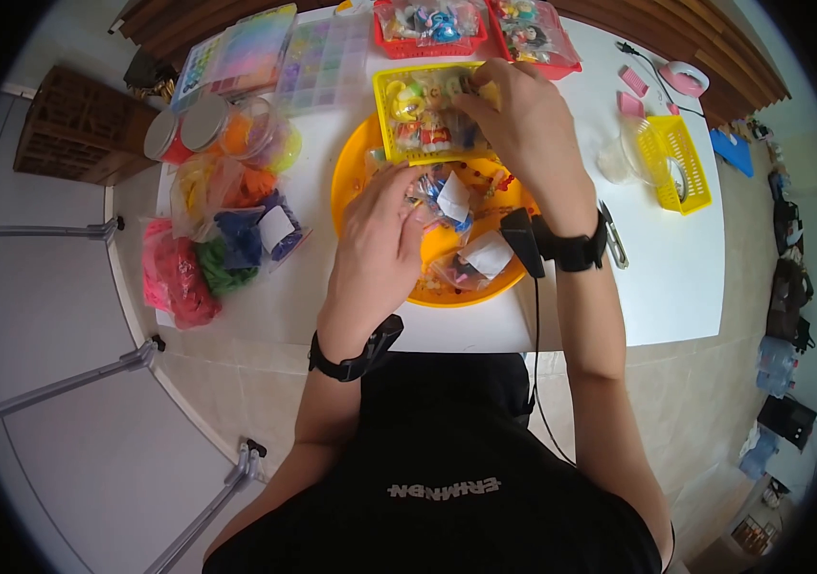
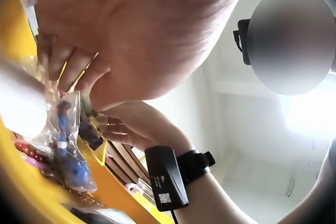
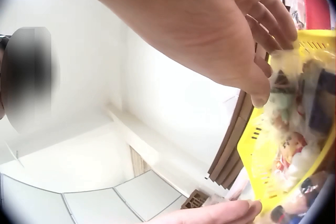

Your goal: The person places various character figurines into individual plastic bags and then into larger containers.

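A yellow basket (image 1: pixel 386 129) of small bagged figures overlaps the back of a round orange tray (image 1: pixel 343 196). Reaching over the basket's right side is the right hand (image 1: pixel 533 124); its fingers (image 3: pixel 289 32) are bent at a clear bag (image 3: pixel 286 64), with the thumb apart from them. The left hand (image 1: pixel 375 244) lies low over the tray's left part, its fingertips by the basket's front edge and the bagged items. Close below the left hand (image 2: pixel 131 29) is a clear bag with a blue beaded piece (image 2: pixel 63 134). Its palm hides part of the contact.
Red baskets (image 1: pixel 427 48) stand behind. Jars (image 1: pixel 205 122), bags of coloured material (image 1: pixel 179 277) and compartment boxes (image 1: pixel 317 62) are at the left. At the right are a small yellow basket (image 1: pixel 681 163), clear cups (image 1: pixel 619 161), a cutter (image 1: pixel 613 234) and a pink device (image 1: pixel 684 78).
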`<state>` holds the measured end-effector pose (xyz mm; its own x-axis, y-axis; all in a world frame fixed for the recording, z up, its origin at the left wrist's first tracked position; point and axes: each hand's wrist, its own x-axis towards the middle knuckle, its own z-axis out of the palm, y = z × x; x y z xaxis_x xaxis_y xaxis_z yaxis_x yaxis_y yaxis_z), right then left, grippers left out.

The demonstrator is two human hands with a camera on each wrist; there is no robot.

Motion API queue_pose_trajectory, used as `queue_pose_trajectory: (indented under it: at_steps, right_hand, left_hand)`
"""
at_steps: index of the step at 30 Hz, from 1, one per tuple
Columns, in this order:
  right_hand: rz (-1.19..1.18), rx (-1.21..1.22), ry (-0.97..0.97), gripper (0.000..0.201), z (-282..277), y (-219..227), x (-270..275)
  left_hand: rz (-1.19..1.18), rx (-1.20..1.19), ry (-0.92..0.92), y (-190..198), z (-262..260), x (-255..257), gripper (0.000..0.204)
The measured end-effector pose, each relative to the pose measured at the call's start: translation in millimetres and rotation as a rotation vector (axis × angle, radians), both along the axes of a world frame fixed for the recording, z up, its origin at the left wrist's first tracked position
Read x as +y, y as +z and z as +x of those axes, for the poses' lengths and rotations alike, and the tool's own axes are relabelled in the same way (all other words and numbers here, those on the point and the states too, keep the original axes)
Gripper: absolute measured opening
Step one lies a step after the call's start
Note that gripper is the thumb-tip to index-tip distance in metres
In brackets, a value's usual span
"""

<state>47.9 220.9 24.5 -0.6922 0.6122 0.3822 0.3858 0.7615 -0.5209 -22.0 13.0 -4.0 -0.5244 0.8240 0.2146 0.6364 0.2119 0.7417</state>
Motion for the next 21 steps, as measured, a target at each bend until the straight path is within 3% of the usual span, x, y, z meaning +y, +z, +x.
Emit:
queue_pose_trajectory:
  at_steps: [3, 7, 9, 12, 17, 21]
  right_hand:
    - [0.200, 0.110, -0.028, 0.025, 17, 15, -19]
    - [0.026, -0.205, 0.134, 0.028, 32, 20, -53]
    - [0.047, -0.321, 0.209, 0.029, 34, 12, -63]
    - [0.175, -0.289, 0.138, 0.024, 33, -14, -70]
    - [0.014, -0.333, 0.110, 0.022, 37, -36, -74]
    - [-0.150, -0.370, 0.153, 0.019, 42, -30, -72]
  left_hand:
    - [0.046, 0.004, 0.062, 7, -2, -12, 0.032]
    - [0.103, -0.057, 0.101, 15, 1, -19, 0.026]
    - [0.116, -0.100, 0.084, 21, 3, -22, 0.024]
    - [0.136, -0.170, 0.081, 26, 5, -29, 0.023]
    - [0.137, -0.268, 0.109, 30, 5, -37, 0.022]
    - [0.142, -0.297, 0.113, 25, 5, -38, 0.021]
